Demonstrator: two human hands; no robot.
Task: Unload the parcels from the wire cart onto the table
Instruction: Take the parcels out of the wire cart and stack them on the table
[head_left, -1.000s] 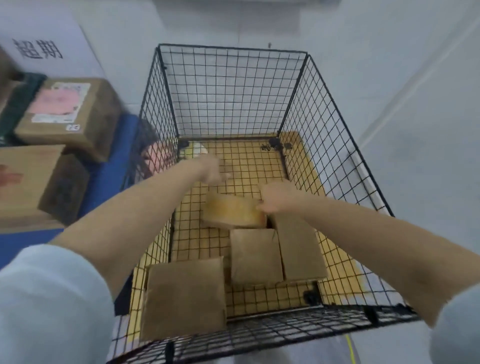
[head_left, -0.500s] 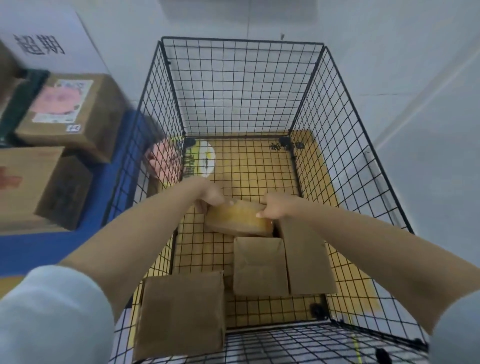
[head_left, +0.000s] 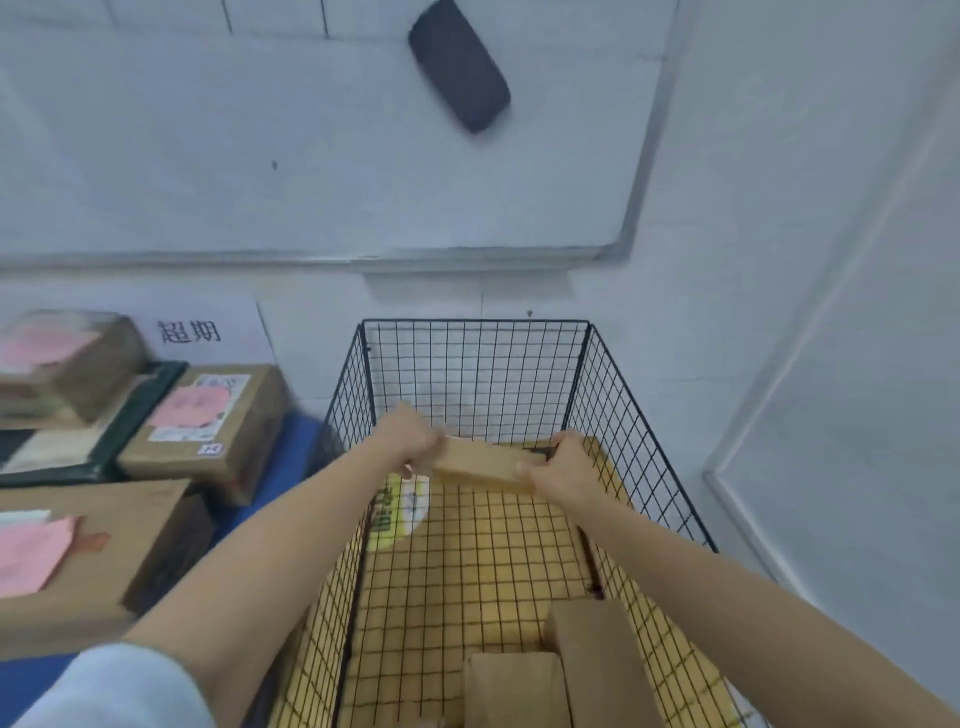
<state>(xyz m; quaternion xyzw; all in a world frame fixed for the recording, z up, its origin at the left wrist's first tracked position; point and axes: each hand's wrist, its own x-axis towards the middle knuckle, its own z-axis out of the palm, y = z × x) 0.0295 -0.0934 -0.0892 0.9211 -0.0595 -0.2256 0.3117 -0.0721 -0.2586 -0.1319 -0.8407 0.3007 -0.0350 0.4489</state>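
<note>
Small cardboard parcel (head_left: 483, 470) looks light, stiff. Left hand (head_left: 410, 441) and right hand (head_left: 563, 467) clamp its ends above wire cart (head_left: 639, 441).

A wall-mounted whiteboard (head_left: 322, 145) filled the upper view, with a dark eraser (head_left: 458, 73) stuck near its top right, and a white paper sign (head_left: 192, 332) with black characters hung just below its lower left edge.
</note>
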